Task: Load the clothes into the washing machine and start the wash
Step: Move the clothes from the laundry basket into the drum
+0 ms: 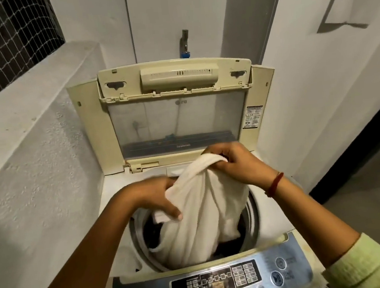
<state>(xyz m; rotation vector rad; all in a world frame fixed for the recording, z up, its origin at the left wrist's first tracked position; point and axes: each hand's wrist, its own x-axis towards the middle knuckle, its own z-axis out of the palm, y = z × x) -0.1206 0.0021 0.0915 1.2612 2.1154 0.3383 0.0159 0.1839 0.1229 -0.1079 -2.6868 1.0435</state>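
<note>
Lid [241, 124] reads LG; my left hand [157, 197] and right hand [235, 162] clutch the white cloth [210, 212], which hangs lengthwise into the drum [138, 233].

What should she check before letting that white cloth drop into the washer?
1. Lid stands open and upright: ok.
2. Left hand and right hand both grip the white cloth: ok.
3. The cloth hangs over the drum, with its lower end inside: ok.
4. Room left in the drum: cannot tell. Dark clothes lie in it, but the cloth hides most of it.
5. All of the cloth is inside the rim: cannot tell. A fold lies close to the left rim.
6. Machine powered on: cannot tell. The control panel is blurred.
</note>
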